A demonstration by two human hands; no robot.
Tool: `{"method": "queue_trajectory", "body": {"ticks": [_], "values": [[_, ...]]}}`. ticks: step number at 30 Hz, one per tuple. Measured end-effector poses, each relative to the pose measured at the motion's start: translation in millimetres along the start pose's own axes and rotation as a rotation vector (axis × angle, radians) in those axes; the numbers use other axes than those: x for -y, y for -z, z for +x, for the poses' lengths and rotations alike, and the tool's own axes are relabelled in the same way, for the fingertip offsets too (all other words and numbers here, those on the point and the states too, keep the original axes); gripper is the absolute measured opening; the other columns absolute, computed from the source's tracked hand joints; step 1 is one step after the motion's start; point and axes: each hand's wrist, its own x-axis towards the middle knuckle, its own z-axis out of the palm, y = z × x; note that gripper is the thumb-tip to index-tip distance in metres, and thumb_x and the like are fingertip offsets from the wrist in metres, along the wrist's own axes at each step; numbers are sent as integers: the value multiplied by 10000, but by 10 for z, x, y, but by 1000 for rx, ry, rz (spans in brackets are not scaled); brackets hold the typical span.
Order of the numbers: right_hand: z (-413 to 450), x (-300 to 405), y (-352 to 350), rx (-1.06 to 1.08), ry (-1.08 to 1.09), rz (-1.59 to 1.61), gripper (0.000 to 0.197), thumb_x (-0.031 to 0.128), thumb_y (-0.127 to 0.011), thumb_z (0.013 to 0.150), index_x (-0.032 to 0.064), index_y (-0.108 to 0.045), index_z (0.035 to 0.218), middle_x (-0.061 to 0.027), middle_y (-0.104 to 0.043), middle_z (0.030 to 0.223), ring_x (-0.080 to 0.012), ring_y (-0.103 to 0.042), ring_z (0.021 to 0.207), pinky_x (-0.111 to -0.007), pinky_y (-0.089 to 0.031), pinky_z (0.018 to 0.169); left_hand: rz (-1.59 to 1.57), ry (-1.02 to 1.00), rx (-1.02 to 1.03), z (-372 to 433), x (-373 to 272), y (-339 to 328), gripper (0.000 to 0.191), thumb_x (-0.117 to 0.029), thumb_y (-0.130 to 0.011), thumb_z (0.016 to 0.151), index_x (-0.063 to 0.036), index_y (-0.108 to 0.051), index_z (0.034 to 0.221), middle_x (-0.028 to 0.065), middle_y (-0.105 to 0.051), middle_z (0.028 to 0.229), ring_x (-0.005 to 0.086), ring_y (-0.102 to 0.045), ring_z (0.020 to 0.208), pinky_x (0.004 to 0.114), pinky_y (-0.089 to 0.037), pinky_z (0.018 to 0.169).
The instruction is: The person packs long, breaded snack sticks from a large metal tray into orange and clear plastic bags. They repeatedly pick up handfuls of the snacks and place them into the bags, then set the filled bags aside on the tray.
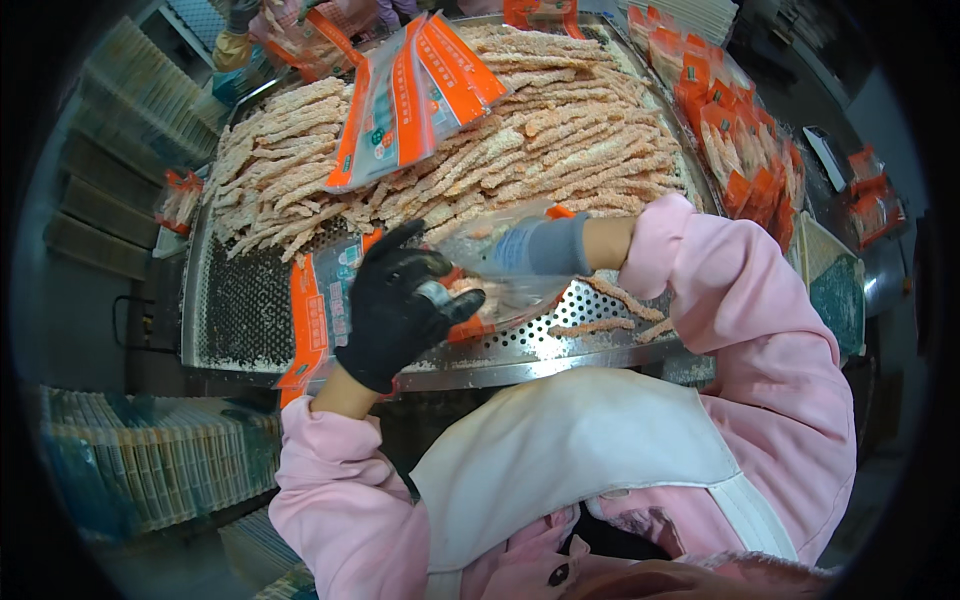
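Observation:
My left hand [397,307], in a black glove with white wrapping on one finger, grips the left end of a clear plastic bag [525,296] with orange printed ends. Inside that bag is my right hand [517,246], in a blue-grey knit glove; its fingers are blurred behind the plastic, so what they hold cannot be made out. Under my left wrist lies a flat printed bag [309,322] with an orange band. Just beyond both hands, long crumb-coated strips [555,142] are heaped on a perforated metal tray table [240,315]. A few loose strips [596,327] rest near its front edge.
Flat orange-and-clear bags [412,97] lie on the heap. Filled bags [739,142] line the right side, beside a green-and-white crate [832,292]. Stacked plastic trays [165,457] stand at left. Across the table, another person's gloved hand [241,15] is near a bag.

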Motion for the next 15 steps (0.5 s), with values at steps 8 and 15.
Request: {"method": "queue_trajectory", "body": {"ticks": [8,15], "values": [[-27,305,542,314,-285,147,759,510,-623,823,92,-448,1431,-202,-662,1160,-347,-625,1104,-449,-489,963,-210,97,-219,29,41,-300,184,-112,-833,755,-76,-663,813,97,-674,839,313,-677,895,425,-545,810],[-48,376,532,124,-20,136,380,385,-681,844,78,-701,1067,-120,-709,946,-260,-674,851,-420,-538,785,-104,-126,-55,511,-299,46,264,-204,-834,752,-146,-590,670,43,-542,595,265,-573,561,382,-512,597]]}}
